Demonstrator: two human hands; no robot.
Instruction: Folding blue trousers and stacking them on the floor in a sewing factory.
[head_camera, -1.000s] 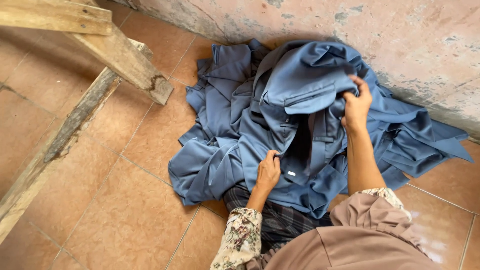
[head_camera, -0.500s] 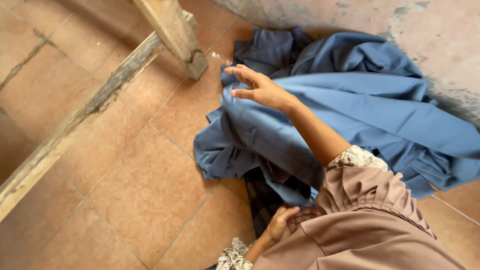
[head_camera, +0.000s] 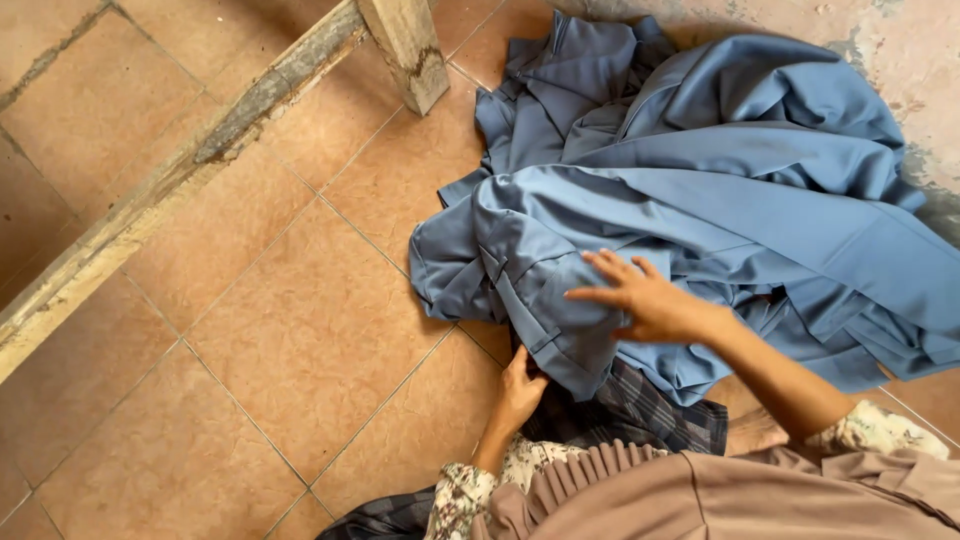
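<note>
Blue cloth (head_camera: 720, 190) lies heaped on the tiled floor (head_camera: 250, 350), spreading out beyond and to both sides of the right hand (head_camera: 645, 300). That right hand is open, fingers spread flat, resting on a folded edge of the cloth and gripping nothing. Below it and nearer the body, the left hand (head_camera: 522, 388) reaches under the cloth's lower hem, fingers curled at the edge; whether it grips is unclear. Dark checked fabric (head_camera: 640, 415) sits just beside it. Far up left, a wooden beam (head_camera: 190, 170).
</note>
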